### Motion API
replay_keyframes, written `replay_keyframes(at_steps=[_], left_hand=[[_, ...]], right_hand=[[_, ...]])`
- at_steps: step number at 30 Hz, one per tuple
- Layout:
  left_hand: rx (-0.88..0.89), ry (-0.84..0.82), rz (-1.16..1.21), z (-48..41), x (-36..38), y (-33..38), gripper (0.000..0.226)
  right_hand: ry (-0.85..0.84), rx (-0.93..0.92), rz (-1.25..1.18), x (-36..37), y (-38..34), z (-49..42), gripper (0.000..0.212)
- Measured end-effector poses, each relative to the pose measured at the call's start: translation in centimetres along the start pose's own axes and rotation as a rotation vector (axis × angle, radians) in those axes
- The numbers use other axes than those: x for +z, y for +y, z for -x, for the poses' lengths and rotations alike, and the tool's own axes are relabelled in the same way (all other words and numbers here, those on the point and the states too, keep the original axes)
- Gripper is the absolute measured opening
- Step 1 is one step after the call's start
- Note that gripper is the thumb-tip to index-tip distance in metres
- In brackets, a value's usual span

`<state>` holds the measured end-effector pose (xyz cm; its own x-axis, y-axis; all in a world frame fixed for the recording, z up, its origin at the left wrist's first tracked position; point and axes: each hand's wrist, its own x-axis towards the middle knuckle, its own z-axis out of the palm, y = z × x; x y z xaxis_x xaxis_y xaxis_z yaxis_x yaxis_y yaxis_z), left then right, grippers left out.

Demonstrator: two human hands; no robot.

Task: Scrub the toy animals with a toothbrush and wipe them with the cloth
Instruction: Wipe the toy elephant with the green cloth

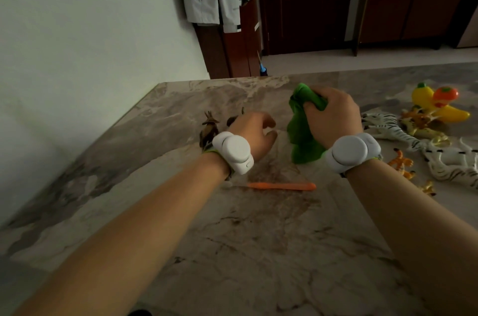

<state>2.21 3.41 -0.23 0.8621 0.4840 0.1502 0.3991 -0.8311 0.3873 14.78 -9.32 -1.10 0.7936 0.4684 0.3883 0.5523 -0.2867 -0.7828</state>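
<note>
On the marble table [258,251] the cloth [300,134] is clenched in the right hand [333,116]; what the curled left hand [254,131] holds is unclear. The brown toy [209,130] is best steadied, then wiped.

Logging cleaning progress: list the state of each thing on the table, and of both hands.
left hand: curled round a brown toy animal, which is mostly hidden.
right hand: grips the green cloth, which is bunched up.
toothbrush: lying flat on the table, untouched.
horned toy: standing upright beside the left hand.
zebras: lying on their sides.
</note>
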Motion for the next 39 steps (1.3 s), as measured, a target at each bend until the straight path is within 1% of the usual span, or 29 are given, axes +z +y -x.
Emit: replay_keyframes(at_steps=[2,4,7,10,12,15,17,19,21,23,25,27,36,39], left_hand=[[0.0,-0.048,0.003,0.5,0.7,-0.2,0.033],[-0.014,-0.06,-0.002,0.7,1.3,-0.6,0.032],[-0.059,0.031,-0.057,0.4,1.4,-1.7,0.029],[-0.068,0.13,0.042,0.2,1.1,-2.4,0.024],[-0.028,0.152,0.07,0.4,1.2,-2.2,0.022],[0.031,0.21,-0.006,0.3,1.7,-2.4,0.02],[-0.026,0.318,-0.076,-0.2,1.4,-3.0,0.021],[-0.165,0.398,-0.156,-0.6,0.8,-3.9,0.025],[-0.298,0.373,-0.195,-0.8,0.4,-4.9,0.034],[-0.383,0.297,-0.19,-0.8,0.5,-5.7,0.046],[-0.409,0.243,-0.16,-0.8,0.9,-6.5,0.055],[-0.407,0.236,-0.123,-0.7,1.4,-6.9,0.059],[-0.426,0.251,-0.034,-1.2,2.8,-8.4,0.051],[-0.441,0.265,-0.066,-1.2,2.8,-8.2,0.054]], right_hand=[[-0.001,0.005,0.011,-0.1,0.2,-0.1,0.025],[-0.011,0.016,0.014,0.0,0.3,-0.2,0.026],[-0.024,0.006,0.018,0.1,0.4,-0.2,0.028],[-0.019,-0.005,0.014,0.1,0.5,-0.3,0.03],[-0.016,-0.002,0.016,0.2,0.5,-0.3,0.029],[-0.006,0.008,0.04,0.3,0.8,-0.5,0.023],[-0.006,0.009,0.055,0.3,0.9,-0.6,0.021],[-0.004,0.008,0.05,0.3,1.0,-0.7,0.023],[-0.002,0.004,0.045,0.3,1.1,-0.8,0.023],[-0.005,0.005,0.045,0.4,1.2,-0.8,0.022],[-0.002,0.006,0.039,0.5,1.3,-0.8,0.022],[0.002,0.0,0.044,0.5,1.3,-0.8,0.022],[-0.011,-0.012,0.059,0.8,1.7,-0.7,0.02],[-0.017,-0.007,0.067,0.9,1.8,-0.7,0.018]])
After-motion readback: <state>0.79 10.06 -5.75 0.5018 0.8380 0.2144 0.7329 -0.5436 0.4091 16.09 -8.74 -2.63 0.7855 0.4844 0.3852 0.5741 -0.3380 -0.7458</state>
